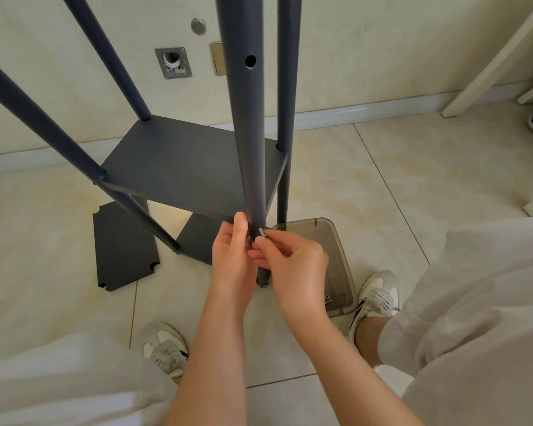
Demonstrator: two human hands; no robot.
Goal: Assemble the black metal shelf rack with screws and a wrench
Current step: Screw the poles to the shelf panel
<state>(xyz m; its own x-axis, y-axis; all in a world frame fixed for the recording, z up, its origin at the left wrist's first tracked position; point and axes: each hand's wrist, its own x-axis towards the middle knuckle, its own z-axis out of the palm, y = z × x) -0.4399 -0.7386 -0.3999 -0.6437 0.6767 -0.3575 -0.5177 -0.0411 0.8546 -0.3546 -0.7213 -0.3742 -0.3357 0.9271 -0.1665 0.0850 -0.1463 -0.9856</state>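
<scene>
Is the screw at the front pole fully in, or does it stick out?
It sticks out. The silver shank of the screw shows bare between the front pole and the right hand, which pinches its head.

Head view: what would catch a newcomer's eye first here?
First, at centre, the left hand grips the near dark post while the right hand pinches a small silver screw against it. Behind them a fitted shelf sits between the posts, and a loose panel lies flat on the tiled floor to the left.
</scene>
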